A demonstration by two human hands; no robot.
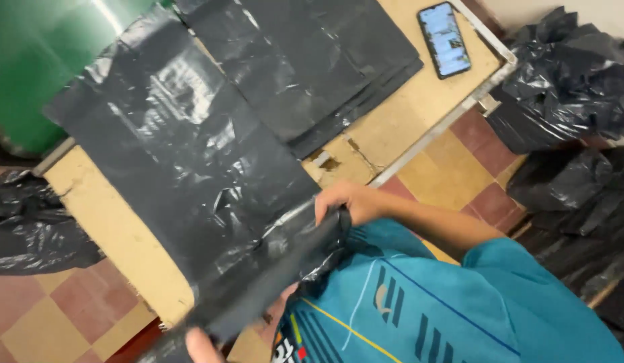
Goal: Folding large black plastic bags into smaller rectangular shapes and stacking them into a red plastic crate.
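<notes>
A large black plastic bag (184, 154) lies spread flat on the tan wooden desk (117, 228), its long axis running from the desk's far corner, by the green surface (36, 60), down toward the person's body. Its near end hangs over the desk's near edge, and there both hands have it. The right hand (349, 202) is closed over the bag's near edge, fingers curled down across the plastic, just off the desk's near edge. The left hand (203, 346) shows only as a bit of finger at the bottom of the view, beside the bag's lower corner; it touches the plastic, but whether it is clamped shut or only pressing cannot be told. Between the two hands the bag's hem is bunched into a dark fold that runs at a slant along the desk's edge, so the sheet lies ahead of and away from both hands, with the right hand nearer the desk's middle.

Beyond the bag, farther along the desk, sits a stack of flattened black bags (312, 60), partly overlapped by the spread one. A smartphone (444, 39) with a lit screen lies near the desk's far right corner. Crumpled black bags (567, 74) are heaped on the tiled floor (50, 302) to the right of the desk, and another (29, 228) lies on its left.
</notes>
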